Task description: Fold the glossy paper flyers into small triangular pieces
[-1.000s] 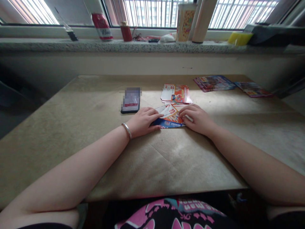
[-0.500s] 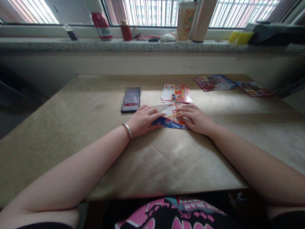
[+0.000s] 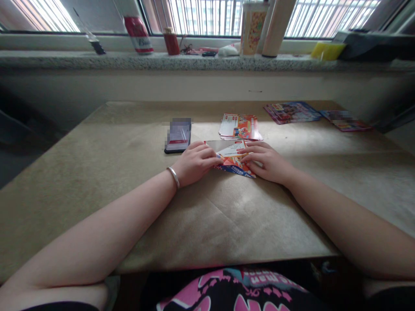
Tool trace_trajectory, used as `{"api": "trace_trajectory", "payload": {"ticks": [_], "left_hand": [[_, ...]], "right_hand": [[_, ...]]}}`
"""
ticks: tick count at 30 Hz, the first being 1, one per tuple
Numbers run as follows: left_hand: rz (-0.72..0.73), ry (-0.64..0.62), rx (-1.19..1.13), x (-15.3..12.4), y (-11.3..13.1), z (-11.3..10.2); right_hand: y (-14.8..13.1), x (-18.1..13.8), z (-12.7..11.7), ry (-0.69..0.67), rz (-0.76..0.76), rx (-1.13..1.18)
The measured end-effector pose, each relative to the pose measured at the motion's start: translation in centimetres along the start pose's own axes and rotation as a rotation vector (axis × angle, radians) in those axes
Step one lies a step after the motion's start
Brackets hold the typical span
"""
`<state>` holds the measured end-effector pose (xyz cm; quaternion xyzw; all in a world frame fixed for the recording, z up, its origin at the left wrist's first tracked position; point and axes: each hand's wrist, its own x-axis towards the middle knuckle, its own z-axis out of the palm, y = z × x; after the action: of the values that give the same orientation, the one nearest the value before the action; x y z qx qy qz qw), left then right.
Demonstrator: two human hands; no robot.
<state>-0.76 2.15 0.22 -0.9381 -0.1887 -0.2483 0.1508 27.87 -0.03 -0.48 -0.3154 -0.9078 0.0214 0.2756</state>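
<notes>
- Folded flyer (image 3: 232,159): on the tabletop (image 3: 207,229), under both hands; probably light, springy and easily creased (perhaps slick, if glossy).
- Left hand (image 3: 201,160): at its left end; whether that grip is clamped, I cannot tell.
- Right hand (image 3: 267,162): fingers apart, resting on its right end.
- Best held along the folded edge.

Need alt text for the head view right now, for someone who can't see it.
A person's left hand and right hand touch a partly folded, colourful leaflet on a tan table. Beyond lie a phone, left, a stack of leaflets, and more printed sheets, far right.
</notes>
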Motion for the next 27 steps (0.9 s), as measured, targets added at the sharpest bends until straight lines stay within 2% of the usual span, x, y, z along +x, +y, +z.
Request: {"api": "trace_trajectory", "payload": {"ticks": [14,19,23,25,27], "left_hand": [[-0.122,-0.016,0.071,-0.27,-0.22,0.18],[-0.159,0.053,0.107,-0.4,0.0,0.06],[-0.285,0.089,0.19,-0.46,0.23,0.08],[-0.255,0.056,0.156,-0.35,0.36,0.08],[-0.116,-0.01,0.069,-0.13,0.54,-0.02]], "right_hand": [[-0.51,0.01,-0.27,-0.053,-0.013,-0.075],[-0.82,0.08,-0.58,-0.076,0.027,-0.063],[-0.75,-0.01,-0.51,-0.078,0.089,-0.061],[-0.68,-0.05,-0.41,-0.086,0.101,-0.057],[-0.67,-0.05,-0.35,-0.096,0.115,-0.061]]}}
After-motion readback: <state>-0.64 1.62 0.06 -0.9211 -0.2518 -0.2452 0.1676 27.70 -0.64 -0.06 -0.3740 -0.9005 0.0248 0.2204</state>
